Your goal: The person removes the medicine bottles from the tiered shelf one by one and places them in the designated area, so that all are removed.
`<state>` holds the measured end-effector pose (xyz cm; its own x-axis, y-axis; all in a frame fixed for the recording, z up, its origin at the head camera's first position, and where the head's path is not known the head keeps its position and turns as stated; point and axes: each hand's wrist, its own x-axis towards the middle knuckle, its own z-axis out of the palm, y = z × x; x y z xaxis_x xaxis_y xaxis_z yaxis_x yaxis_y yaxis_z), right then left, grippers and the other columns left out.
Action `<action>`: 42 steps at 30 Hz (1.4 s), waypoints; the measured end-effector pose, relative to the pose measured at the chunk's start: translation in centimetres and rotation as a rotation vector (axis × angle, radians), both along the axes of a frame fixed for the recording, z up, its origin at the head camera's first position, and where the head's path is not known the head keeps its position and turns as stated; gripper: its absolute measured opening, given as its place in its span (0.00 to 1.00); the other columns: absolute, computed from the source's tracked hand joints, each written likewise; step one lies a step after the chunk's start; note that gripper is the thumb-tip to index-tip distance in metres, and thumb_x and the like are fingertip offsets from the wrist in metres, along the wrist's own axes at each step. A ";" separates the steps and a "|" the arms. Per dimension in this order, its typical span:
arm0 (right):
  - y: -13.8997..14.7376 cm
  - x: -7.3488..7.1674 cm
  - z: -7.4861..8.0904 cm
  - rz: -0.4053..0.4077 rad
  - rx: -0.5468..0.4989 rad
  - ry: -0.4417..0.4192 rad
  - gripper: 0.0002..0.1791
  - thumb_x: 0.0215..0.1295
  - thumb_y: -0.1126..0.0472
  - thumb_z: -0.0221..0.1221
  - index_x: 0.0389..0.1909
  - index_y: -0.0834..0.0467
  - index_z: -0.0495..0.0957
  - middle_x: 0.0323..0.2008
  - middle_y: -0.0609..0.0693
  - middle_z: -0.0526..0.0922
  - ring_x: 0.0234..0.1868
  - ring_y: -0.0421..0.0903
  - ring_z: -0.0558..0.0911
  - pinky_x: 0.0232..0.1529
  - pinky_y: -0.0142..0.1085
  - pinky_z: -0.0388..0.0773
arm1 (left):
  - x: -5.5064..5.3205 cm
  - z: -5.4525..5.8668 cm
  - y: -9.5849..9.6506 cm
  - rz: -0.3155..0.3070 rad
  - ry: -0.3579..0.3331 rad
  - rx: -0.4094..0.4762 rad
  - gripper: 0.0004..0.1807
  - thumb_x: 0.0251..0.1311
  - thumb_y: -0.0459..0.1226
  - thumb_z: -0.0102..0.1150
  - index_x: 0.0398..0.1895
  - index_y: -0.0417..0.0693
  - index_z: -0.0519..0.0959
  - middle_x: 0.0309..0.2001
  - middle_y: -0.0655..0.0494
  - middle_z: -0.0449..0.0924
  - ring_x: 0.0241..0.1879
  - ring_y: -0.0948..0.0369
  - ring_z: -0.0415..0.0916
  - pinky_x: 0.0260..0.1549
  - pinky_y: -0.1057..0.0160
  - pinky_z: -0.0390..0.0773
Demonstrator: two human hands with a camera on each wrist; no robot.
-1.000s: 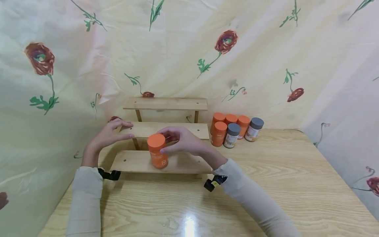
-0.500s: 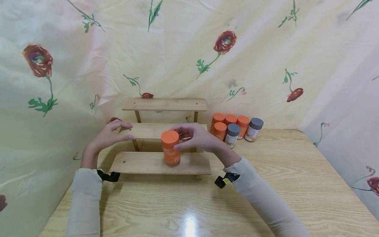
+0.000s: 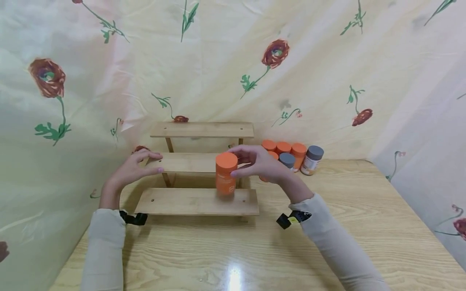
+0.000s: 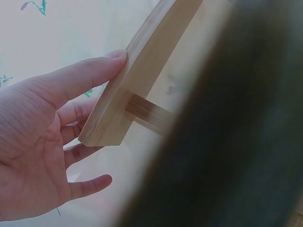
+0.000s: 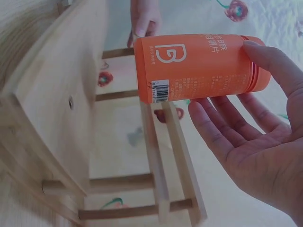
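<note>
My right hand [image 3: 263, 165] pinches an orange pill bottle [image 3: 225, 180] near its orange cap, with the thumb in front and fingers behind. The bottle is upright, its base clear of the lowest board, as the right wrist view [image 5: 189, 66] shows. The bottle overlaps the right part of a three-tier wooden shelf rack [image 3: 185, 162]. My left hand [image 3: 132, 169] grips the left end of the rack's middle board. In the left wrist view, the thumb lies on one side of the board [image 4: 142, 71] and several fingers pass behind it.
Right of the rack stand several orange bottles [image 3: 299, 155], partly hidden by my right hand. Among them are two with grey caps, one at the far right [image 3: 312, 159] and one nearer [image 3: 287, 160]. The wood-grain table [image 3: 196, 250] extends in front; a floral cloth [image 3: 211, 72] hangs behind.
My right hand has carried the orange pill bottle rightward and upward from over the lowest board's middle to its right part. The left hand has stayed on the rack.
</note>
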<state>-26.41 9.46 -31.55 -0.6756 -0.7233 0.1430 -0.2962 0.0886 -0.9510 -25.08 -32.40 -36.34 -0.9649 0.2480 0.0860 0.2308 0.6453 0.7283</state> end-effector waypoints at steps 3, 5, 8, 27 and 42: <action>1.0 0.0 0.3 -0.030 0.007 0.011 0.30 0.60 0.66 0.71 0.64 0.56 0.76 0.56 0.53 0.84 0.56 0.51 0.83 0.57 0.43 0.83 | 0.0 -0.1 0.0 0.002 0.001 0.002 0.30 0.62 0.47 0.71 0.64 0.44 0.77 0.67 0.43 0.72 0.71 0.44 0.62 0.68 0.33 0.60; 1.7 0.0 0.5 -0.044 0.010 0.018 0.30 0.60 0.66 0.71 0.64 0.56 0.76 0.56 0.53 0.84 0.56 0.51 0.84 0.55 0.43 0.84 | -0.1 -0.1 0.0 -0.001 0.002 0.007 0.30 0.62 0.46 0.71 0.64 0.43 0.77 0.67 0.43 0.73 0.71 0.44 0.63 0.69 0.33 0.60; 2.8 -0.1 0.9 -0.064 0.018 0.017 0.30 0.61 0.66 0.71 0.64 0.56 0.76 0.55 0.52 0.84 0.54 0.51 0.84 0.53 0.42 0.85 | -0.1 0.0 0.0 -0.002 0.006 0.014 0.29 0.62 0.46 0.71 0.63 0.43 0.78 0.66 0.43 0.73 0.71 0.44 0.63 0.69 0.33 0.60; 10.3 -1.3 1.3 -0.262 0.100 0.047 0.29 0.64 0.66 0.68 0.67 0.57 0.74 0.54 0.46 0.86 0.55 0.45 0.85 0.52 0.38 0.84 | -0.1 -0.2 -0.1 -0.001 0.014 0.003 0.30 0.62 0.46 0.71 0.64 0.43 0.78 0.66 0.44 0.72 0.69 0.45 0.63 0.67 0.34 0.62; 15.6 -1.4 1.2 -0.430 0.179 0.071 0.28 0.66 0.65 0.67 0.66 0.59 0.74 0.50 0.40 0.87 0.51 0.41 0.86 0.49 0.34 0.84 | 0.1 0.2 0.1 -0.005 -0.001 0.015 0.29 0.62 0.47 0.71 0.63 0.43 0.78 0.66 0.44 0.72 0.69 0.45 0.63 0.68 0.35 0.62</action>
